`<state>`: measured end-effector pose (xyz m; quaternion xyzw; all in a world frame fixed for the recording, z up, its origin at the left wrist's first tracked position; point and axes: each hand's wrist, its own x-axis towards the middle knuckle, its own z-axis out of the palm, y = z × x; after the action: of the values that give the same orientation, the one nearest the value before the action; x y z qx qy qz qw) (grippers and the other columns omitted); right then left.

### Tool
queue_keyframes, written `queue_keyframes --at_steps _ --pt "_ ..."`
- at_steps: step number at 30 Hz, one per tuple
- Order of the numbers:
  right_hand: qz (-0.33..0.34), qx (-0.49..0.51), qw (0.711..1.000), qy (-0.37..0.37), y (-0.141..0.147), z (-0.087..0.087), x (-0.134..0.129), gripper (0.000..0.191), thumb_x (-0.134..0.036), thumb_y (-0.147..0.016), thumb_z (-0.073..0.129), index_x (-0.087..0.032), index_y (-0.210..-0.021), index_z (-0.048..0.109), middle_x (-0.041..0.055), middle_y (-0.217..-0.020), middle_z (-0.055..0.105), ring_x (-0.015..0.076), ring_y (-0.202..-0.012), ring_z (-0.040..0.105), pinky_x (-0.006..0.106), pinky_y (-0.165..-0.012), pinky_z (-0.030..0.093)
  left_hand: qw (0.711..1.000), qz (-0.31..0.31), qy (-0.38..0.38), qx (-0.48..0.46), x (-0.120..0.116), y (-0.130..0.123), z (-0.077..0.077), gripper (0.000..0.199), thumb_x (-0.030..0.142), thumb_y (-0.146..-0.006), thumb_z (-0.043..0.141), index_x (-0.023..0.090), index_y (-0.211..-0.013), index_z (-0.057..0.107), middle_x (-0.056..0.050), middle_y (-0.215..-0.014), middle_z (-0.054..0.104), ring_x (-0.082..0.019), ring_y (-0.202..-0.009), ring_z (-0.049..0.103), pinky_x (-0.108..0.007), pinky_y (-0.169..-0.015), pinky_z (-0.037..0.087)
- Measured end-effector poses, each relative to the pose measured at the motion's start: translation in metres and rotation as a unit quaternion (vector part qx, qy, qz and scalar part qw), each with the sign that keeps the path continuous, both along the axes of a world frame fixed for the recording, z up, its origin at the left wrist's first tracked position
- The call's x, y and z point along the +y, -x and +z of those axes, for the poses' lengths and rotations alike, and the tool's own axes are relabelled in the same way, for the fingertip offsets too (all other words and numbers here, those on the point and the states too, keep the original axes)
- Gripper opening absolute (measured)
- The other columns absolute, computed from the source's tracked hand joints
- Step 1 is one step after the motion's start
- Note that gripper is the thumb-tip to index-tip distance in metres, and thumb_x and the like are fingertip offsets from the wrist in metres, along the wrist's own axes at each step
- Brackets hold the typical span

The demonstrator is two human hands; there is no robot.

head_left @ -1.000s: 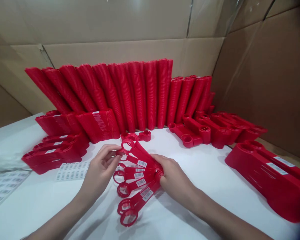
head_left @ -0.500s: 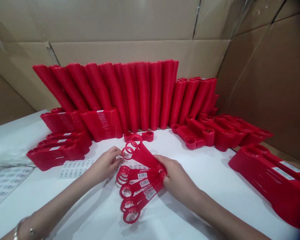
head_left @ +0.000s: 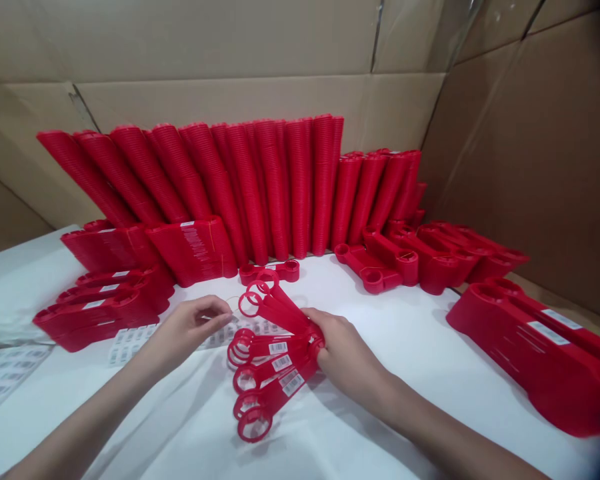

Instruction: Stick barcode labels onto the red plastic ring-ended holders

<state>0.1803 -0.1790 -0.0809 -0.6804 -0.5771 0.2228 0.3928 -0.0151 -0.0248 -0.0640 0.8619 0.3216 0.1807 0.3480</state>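
Note:
My right hand (head_left: pixel 347 353) grips a bunch of flat red plastic pieces (head_left: pixel 275 353) at one end. They spread out like a fan, with their ring-shaped ends pointing left and down; several carry white barcode labels. Left of the fan, my left hand (head_left: pixel 193 327) has its thumb and finger pinched around a thin yellowish rubber band (head_left: pixel 235 301), which loops toward the upper rings. Under and beyond that hand lies a sheet of barcode stickers (head_left: pixel 125 345), partly covered by the hand and the fan.
Tall stacks of the same red pieces (head_left: pixel 267 193) line the back, against a cardboard wall (head_left: pixel 220 43). Banded bundles stand at left (head_left: pixel 100 307) and right (head_left: pixel 535 353). A small red bundle (head_left: pixel 285 270) lies behind the fan. Another sticker sheet (head_left: pixel 10 377) rests far left on the white table.
My left hand has drawn back slightly left from the fan, with the band stretching beside it. The right hand still holds the fan. The whole view has shifted a little.

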Motion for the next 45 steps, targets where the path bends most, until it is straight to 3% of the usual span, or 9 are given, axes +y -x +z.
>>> queue_keyframes --at_steps 4,9,21,24,28,30,36,41,45 --pt "-0.005 0.025 1.0 0.003 0.001 0.001 -0.001 0.045 0.0 -0.057 0.034 -0.02 -0.089 0.058 0.0012 -0.082 0.063 0.014 -0.072 0.057 0.021 -0.06 0.042 0.998 0.042 -0.03 -0.045 -0.04 -0.011 0.017 0.02 0.04 -0.076 0.056 0.021 -0.076 0.062 0.001 -0.076 0.063 -0.014 -0.07 0.056 -0.023 -0.064 0.043" --pt "0.009 0.049 0.999 -0.006 0.003 0.0 -0.003 0.053 0.001 -0.058 0.035 -0.022 -0.099 0.059 0.0015 -0.087 0.064 0.014 -0.074 0.058 0.02 -0.059 0.042 0.995 0.052 -0.028 -0.082 -0.071 -0.038 0.01 0.013 0.033 -0.078 0.056 0.023 -0.073 0.064 0.003 -0.078 0.065 -0.013 -0.074 0.058 -0.024 -0.069 0.043" --pt "-0.002 -0.002 1.0 0.01 0.004 0.005 -0.006 0.052 0.002 -0.061 0.038 -0.019 -0.103 0.058 0.0046 -0.092 0.064 0.0159 -0.077 0.058 0.022 -0.063 0.042 0.991 0.074 -0.06 -0.092 -0.064 -0.052 -0.009 0.016 0.034 -0.08 0.054 0.022 -0.077 0.063 0.001 -0.079 0.064 -0.015 -0.072 0.055 -0.028 -0.068 0.041" --pt "0.001 -0.001 1.0 0.011 0.006 0.004 -0.006 0.05 0.002 -0.06 0.038 -0.019 -0.1 0.059 0.004 -0.089 0.064 0.0152 -0.074 0.057 0.022 -0.061 0.042 0.987 0.053 -0.139 -0.068 -0.064 -0.054 -0.013 0.016 0.032 -0.083 0.049 0.02 -0.076 0.059 -0.001 -0.079 0.061 -0.016 -0.074 0.052 -0.031 -0.069 0.04" --pt "0.01 -0.001 1.0 -0.009 0.007 0.004 -0.006 0.05 0.002 -0.058 0.036 -0.019 -0.097 0.058 0.0033 -0.089 0.063 0.015 -0.074 0.057 0.021 -0.062 0.042 0.958 0.035 -0.285 -0.018 -0.059 -0.054 -0.019 0.017 0.031 -0.085 0.045 0.019 -0.078 0.053 -0.003 -0.078 0.057 -0.018 -0.074 0.048 -0.035 -0.071 0.036" --pt "0.016 0.001 1.0 -0.019 0.008 0.004 -0.006 0.051 0.002 -0.057 0.035 -0.02 -0.098 0.058 0.0028 -0.091 0.063 0.0151 -0.076 0.057 0.022 -0.064 0.042 0.947 0.042 -0.32 -0.008 -0.054 -0.052 -0.019 0.018 0.033 -0.086 0.044 0.018 -0.079 0.051 -0.003 -0.078 0.054 -0.019 -0.074 0.046 -0.035 -0.07 0.036" --pt "0.014 0.002 1.0 -0.009 0.005 0.005 -0.006 0.053 0.001 -0.058 0.035 -0.021 -0.101 0.058 0.0029 -0.091 0.063 0.0158 -0.077 0.057 0.022 -0.063 0.042 0.969 0.04 -0.233 -0.07 -0.045 -0.046 -0.006 0.014 0.031 -0.086 0.046 0.019 -0.079 0.05 -0.002 -0.083 0.051 -0.017 -0.082 0.048 -0.029 -0.073 0.039" --pt "-0.018 0.004 1.0 -0.001 0.001 0.005 -0.004 0.048 0.001 -0.058 0.035 -0.02 -0.095 0.058 0.0027 -0.086 0.063 0.0153 -0.073 0.057 0.021 -0.059 0.04 0.972 0.061 -0.202 -0.102 -0.057 -0.04 0.011 0.014 0.03 -0.084 0.047 0.02 -0.079 0.054 -0.002 -0.083 0.052 -0.015 -0.075 0.05 -0.027 -0.068 0.04" --pt "-0.014 0.015 1.0 -0.001 0.002 0.003 -0.004 0.046 0.001 -0.058 0.036 -0.02 -0.093 0.057 0.002 -0.083 0.063 0.0149 -0.071 0.057 0.021 -0.058 0.04 0.989 0.03 -0.116 -0.091 -0.069 -0.042 0.012 0.018 0.032 -0.085 0.046 0.02 -0.077 0.056 -0.001 -0.078 0.058 -0.015 -0.073 0.053 -0.027 -0.066 0.041"
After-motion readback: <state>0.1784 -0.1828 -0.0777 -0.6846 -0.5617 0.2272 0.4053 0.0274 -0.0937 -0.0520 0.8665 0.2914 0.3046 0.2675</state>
